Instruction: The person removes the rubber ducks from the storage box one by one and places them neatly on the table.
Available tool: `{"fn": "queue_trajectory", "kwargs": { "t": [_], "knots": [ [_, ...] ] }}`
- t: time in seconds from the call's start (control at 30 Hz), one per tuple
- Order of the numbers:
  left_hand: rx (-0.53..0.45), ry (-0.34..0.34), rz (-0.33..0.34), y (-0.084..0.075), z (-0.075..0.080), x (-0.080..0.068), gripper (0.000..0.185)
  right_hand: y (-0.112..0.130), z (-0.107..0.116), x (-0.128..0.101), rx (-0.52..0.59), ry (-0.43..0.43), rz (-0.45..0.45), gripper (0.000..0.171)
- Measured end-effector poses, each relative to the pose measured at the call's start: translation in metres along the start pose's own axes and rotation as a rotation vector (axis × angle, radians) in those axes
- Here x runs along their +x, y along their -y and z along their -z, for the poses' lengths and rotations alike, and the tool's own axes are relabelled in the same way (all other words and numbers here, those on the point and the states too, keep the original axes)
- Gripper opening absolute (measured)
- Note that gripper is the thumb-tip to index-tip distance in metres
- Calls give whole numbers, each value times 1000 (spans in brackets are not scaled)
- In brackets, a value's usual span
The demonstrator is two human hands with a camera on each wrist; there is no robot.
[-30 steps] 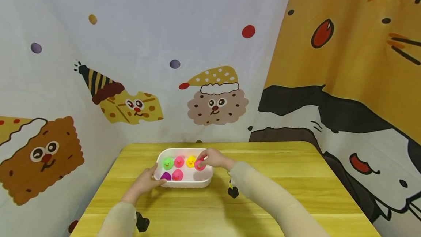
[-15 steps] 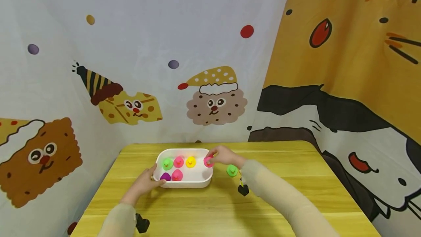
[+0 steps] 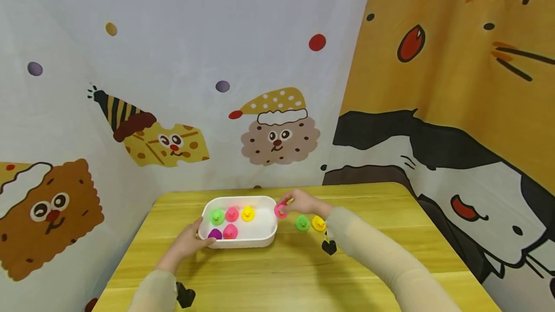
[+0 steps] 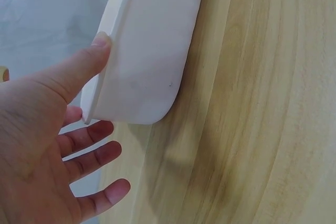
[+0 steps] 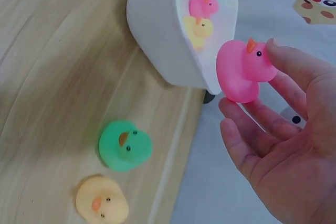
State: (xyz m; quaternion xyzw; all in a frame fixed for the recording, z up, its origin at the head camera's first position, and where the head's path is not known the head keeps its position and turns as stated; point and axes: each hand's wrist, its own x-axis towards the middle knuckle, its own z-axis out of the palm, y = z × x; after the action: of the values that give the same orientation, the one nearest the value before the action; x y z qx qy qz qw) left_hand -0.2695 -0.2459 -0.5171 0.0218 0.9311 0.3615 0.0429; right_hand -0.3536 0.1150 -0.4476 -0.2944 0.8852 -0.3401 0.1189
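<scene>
Between the thumb and fingers of my right hand [image 5: 286, 124] is a pink rubber duck [image 5: 241, 72], held in the air just past the right end of a white plastic tub [image 3: 256, 243]. My left hand [image 3: 188, 240] grips the tub's left end; in the left wrist view its thumb lies on the rim [image 4: 107, 40]. Inside the tub sit a green duck [image 3: 217, 216], two pink ducks, a yellow duck [image 3: 248, 213] and a purple object [image 3: 215, 234], partly hidden by the near wall. On the table below my right hand are a green duck [image 5: 126, 145] and a yellow duck [image 5: 102, 200].
The tub stands toward the back of a wooden table [image 3: 260, 278]. Behind it hangs a white cloth [image 3: 173, 23] printed with cartoon figures. A black piece [image 3: 329, 247] hangs at my right wrist, another [image 3: 185, 295] at my left.
My right hand has carried the pink duck rightward, from inside the tub out past its right rim. The green and yellow ducks on the table have come into view. The left hand keeps its grip.
</scene>
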Motion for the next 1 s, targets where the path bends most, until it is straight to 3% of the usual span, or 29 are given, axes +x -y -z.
{"fn": "queue_trajectory", "kwargs": {
  "t": [0.3,1.0],
  "knots": [
    [-17,2,20,0,1,0,102,-11,11,-14,66,5,-40,22],
    [-16,12,28,0,1,-1,104,-39,28,-37,52,-36,-46,23]
  ]
}}
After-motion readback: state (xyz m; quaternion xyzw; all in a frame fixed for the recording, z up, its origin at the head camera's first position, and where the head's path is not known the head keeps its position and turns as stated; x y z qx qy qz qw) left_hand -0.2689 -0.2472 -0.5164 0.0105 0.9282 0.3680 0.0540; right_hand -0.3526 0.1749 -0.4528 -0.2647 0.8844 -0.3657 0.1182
